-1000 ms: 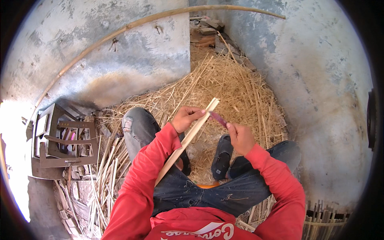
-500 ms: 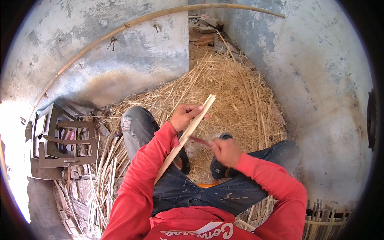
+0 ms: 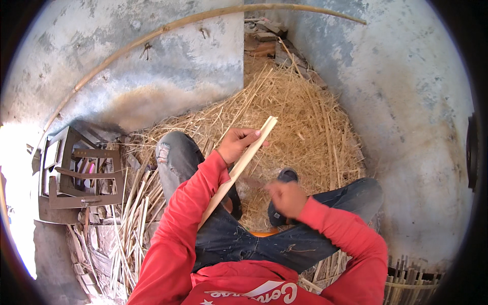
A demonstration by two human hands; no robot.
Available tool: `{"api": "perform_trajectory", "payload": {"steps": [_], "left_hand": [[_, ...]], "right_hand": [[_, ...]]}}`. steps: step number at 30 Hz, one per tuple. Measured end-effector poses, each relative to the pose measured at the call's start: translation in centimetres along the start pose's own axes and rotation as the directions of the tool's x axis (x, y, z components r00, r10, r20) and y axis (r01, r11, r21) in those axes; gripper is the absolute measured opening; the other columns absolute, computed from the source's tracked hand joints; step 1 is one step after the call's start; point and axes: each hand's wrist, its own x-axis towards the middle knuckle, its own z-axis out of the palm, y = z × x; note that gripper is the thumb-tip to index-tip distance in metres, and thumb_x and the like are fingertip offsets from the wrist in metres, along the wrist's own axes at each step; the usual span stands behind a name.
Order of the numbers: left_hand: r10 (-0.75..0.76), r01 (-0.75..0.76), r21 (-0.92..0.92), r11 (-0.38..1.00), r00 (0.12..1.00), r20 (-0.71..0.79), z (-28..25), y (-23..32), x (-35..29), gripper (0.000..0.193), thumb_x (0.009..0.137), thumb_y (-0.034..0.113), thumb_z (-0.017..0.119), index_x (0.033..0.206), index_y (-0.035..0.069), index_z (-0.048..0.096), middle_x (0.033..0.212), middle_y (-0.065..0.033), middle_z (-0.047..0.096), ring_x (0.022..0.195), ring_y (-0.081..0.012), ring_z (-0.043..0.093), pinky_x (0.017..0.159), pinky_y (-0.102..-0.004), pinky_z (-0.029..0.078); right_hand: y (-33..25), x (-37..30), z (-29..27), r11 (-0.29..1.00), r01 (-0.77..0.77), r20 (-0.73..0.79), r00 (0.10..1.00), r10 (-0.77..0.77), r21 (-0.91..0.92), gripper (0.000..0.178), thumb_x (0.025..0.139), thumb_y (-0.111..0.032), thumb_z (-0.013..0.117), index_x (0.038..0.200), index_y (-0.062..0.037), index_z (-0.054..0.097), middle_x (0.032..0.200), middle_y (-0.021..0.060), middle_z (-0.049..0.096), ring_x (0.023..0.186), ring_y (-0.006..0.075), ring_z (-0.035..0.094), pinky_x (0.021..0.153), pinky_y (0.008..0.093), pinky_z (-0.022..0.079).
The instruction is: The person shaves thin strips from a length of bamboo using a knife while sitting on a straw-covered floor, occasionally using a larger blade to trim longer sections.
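Observation:
A pale, flat strip of split bamboo [image 3: 227, 189] slants from my lap up past my left knee. My left hand [image 3: 238, 145] grips it near its upper end, thumb on top and fingers behind. Beside the strip's middle, my right hand [image 3: 287, 199] is closed around a knife whose dark, reddish blade [image 3: 253, 182] points left toward the bamboo. Motion smears both that hand and the blade, so I cannot tell whether the edge touches the strip.
Shavings and straw [image 3: 300, 122] cover the floor ahead, by my sandalled foot [image 3: 287, 176]. Cut bamboo sticks [image 3: 133, 223] lie at left, near a dark frame-like wooden object [image 3: 86, 175]. A long curved pole [image 3: 168, 26] crosses before the wall [image 3: 178, 66]. Upright slats [image 3: 414, 284] stand lower right.
My right hand and the knife have shifted slightly down and look more blurred. The bamboo strip and my left hand keep nearly the same position, with the whole view shifted a little.

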Motion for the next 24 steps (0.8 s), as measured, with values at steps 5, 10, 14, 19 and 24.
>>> {"api": "perform_trajectory", "payload": {"steps": [5, 10, 14, 19, 24], "left_hand": [[0.028, -0.028, -0.004, 1.000, 0.999, -0.037, 1.0, 0.9, 0.1, 0.036, 0.106, 0.030, 0.062, 0.114, -0.002, 0.076, 0.092, -0.0060, 0.078, 0.072, -0.0055, 0.062, 0.064, -0.0234, 0.049], [0.216, -0.193, 0.161, 0.968, 0.966, -0.139, 1.0, 3.0, 2.5, 0.036, 0.105, 0.030, 0.063, 0.115, -0.001, 0.076, 0.088, -0.0030, 0.077, 0.073, -0.0047, 0.061, 0.065, -0.0227, 0.048], [0.319, -0.250, 0.315, 0.916, 0.928, -0.191, 5.0, 4.0, 4.5, 0.027, 0.101, 0.021, 0.069, 0.109, -0.003, 0.077, 0.085, -0.0035, 0.075, 0.074, -0.0056, 0.063, 0.064, -0.0252, 0.051], [0.296, -0.264, 0.221, 0.939, 0.946, -0.129, 9.8, 3.2, 6.7, 0.022, 0.098, 0.014, 0.070, 0.111, -0.003, 0.077, 0.088, -0.0056, 0.076, 0.078, -0.0080, 0.065, 0.071, -0.0267, 0.054], [0.183, -0.180, 0.113, 0.977, 0.983, -0.019, 9.7, 2.3, 6.1, 0.030, 0.102, 0.020, 0.065, 0.120, -0.003, 0.073, 0.100, -0.0089, 0.075, 0.090, -0.0117, 0.067, 0.083, -0.0292, 0.054]], "right_hand": [[0.6, 0.0, 1.1, 0.997, 0.023, 0.149, 0.988, -0.033, 0.068, 0.035, 0.103, -0.037, 0.058, 0.092, -0.0054, 0.069, 0.067, 0.0206, 0.064, 0.063, 0.0389, 0.067, 0.061, 0.0456, 0.053], [1.4, 2.4, -1.5, 0.948, -0.108, -0.312, 0.928, 0.204, 0.298, 0.034, 0.096, -0.034, 0.072, 0.087, -0.0022, 0.063, 0.073, 0.0124, 0.069, 0.067, 0.0225, 0.069, 0.063, 0.0386, 0.053], [0.8, 2.9, -0.8, 0.857, -0.026, -0.279, 0.940, 0.196, 0.515, 0.032, 0.090, -0.021, 0.082, 0.094, -0.0016, 0.057, 0.080, 0.0095, 0.071, 0.070, 0.0153, 0.069, 0.063, 0.0313, 0.055], [0.2, 3.6, -2.5, 0.624, 0.022, -0.291, 0.897, 0.334, 0.781, 0.029, 0.091, -0.006, 0.079, 0.096, -0.0026, 0.050, 0.083, 0.0114, 0.070, 0.071, 0.0139, 0.071, 0.061, 0.0263, 0.058], [2.0, 3.5, -5.0, 0.675, 0.147, -0.487, 0.801, 0.348, 0.723, 0.022, 0.094, -0.003, 0.073, 0.093, -0.0015, 0.050, 0.082, 0.0116, 0.070, 0.070, 0.0150, 0.072, 0.062, 0.0270, 0.061]]}}
